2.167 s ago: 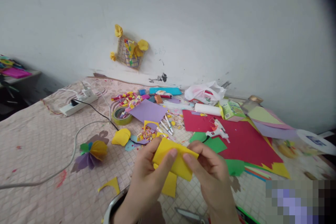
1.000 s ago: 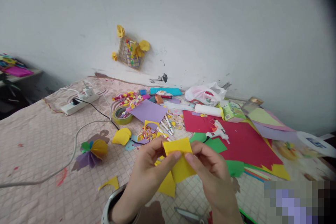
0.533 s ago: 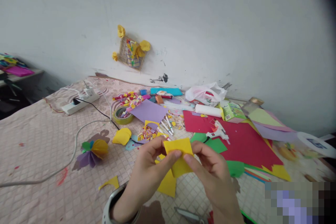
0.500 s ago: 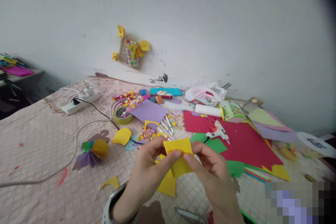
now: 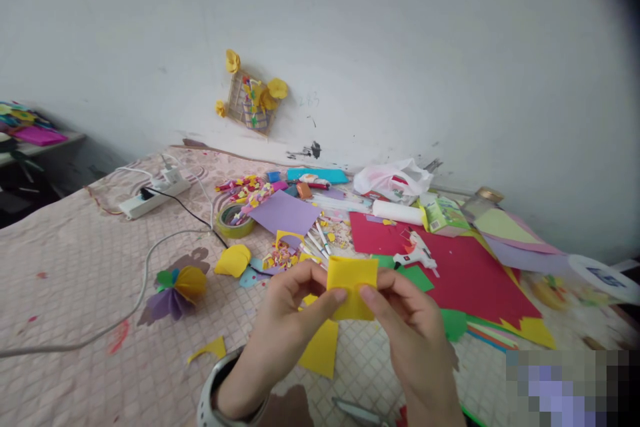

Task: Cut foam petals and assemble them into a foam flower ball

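Between both hands I hold a small folded piece of yellow craft sheet point(image 5: 353, 273), raised above the table. My left hand point(image 5: 295, 313) pinches its left side, thumb on the near face and fingers behind. On the right side, my right hand point(image 5: 407, 313) grips it the same way; the fingers behind the sheet are partly hidden. Below my left hand lies a larger yellow sheet piece point(image 5: 321, 350). A pair of scissors point(image 5: 357, 410) rests near the front edge of the view. Left of my hands sit yellow petal shapes point(image 5: 233, 260) and a curved yellow scrap point(image 5: 209, 349).
A white glue gun point(image 5: 416, 253) lies on a red sheet point(image 5: 480, 273) at the right. A purple, yellow and green paper flower point(image 5: 176, 290) stands left, near a cable and power strip point(image 5: 155, 199). Tape point(image 5: 235, 221), a purple sheet point(image 5: 286, 213) and a plastic bag point(image 5: 393, 180) are further back.
The yellow piece has moved slightly right and up and turned from tilted to level. Its lower part now looks shorter, folded up more evenly. Both hands have shifted along with it.
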`<state>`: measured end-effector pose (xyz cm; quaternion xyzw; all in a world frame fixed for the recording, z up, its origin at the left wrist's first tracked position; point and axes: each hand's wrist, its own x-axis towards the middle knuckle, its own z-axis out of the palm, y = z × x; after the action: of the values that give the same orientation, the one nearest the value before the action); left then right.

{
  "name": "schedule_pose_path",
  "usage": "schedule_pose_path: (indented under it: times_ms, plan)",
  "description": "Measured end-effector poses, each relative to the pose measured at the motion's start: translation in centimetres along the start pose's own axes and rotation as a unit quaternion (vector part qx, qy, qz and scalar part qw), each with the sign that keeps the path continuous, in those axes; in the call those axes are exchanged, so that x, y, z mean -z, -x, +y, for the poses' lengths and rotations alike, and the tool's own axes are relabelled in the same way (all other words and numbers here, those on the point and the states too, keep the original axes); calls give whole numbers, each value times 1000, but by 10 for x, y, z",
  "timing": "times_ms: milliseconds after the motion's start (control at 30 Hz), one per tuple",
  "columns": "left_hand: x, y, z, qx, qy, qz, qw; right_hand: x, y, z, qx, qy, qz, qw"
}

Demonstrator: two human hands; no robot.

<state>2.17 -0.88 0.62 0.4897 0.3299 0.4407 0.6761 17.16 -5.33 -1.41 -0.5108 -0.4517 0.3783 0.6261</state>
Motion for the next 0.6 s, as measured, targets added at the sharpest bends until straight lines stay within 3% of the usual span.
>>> schedule_pose_path:
  times_ms: [267, 600]
  plan:
    - [3, 0, -6, -12, 96, 12, 995, -1, 0, 3, -13, -18, 1, 1000]
    - [6, -5, -7, -7, 85, 18, 996, 3, -2, 1, -15, 11, -28, 999]
